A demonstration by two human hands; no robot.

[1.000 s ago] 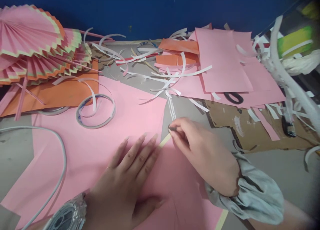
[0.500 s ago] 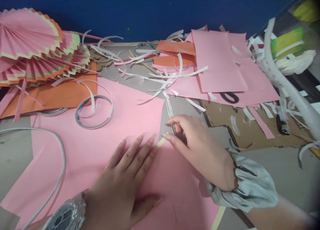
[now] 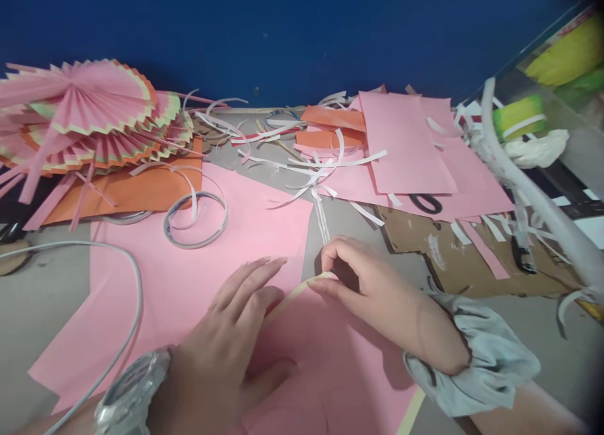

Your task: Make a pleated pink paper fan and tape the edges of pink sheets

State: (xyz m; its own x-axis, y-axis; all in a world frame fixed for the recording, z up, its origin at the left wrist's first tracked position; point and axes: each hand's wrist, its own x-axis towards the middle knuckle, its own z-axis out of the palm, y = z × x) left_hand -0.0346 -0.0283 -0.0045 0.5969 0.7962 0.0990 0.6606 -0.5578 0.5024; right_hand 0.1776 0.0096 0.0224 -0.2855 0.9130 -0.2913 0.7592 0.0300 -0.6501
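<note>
Large pink paper (image 3: 255,214) covers the middle of the table, with a pale yellow strip (image 3: 297,291) along one edge. Between thumb and fingers, my right hand (image 3: 372,284) pinches the strip's upper end, which is lifted and slightly bent. My left hand (image 3: 231,328) rests on the pink paper with its fingers apart, the index finger beside the strip. A roll of tape (image 3: 224,224) lies on the paper beyond my left hand.
Folded pink and orange paper fans (image 3: 104,101) are piled at the back left. Paper strips (image 3: 321,170) lie scattered near pink sheets (image 3: 410,145) and cardboard (image 3: 457,265). A white cable (image 3: 136,284) curves at left; a white tube (image 3: 523,164) crosses the right side.
My right hand has lifted the edge with the yellow strip. My left fingers have bent and shifted on the paper. The view has tilted up and left, so everything appears lower and the left fans show more.
</note>
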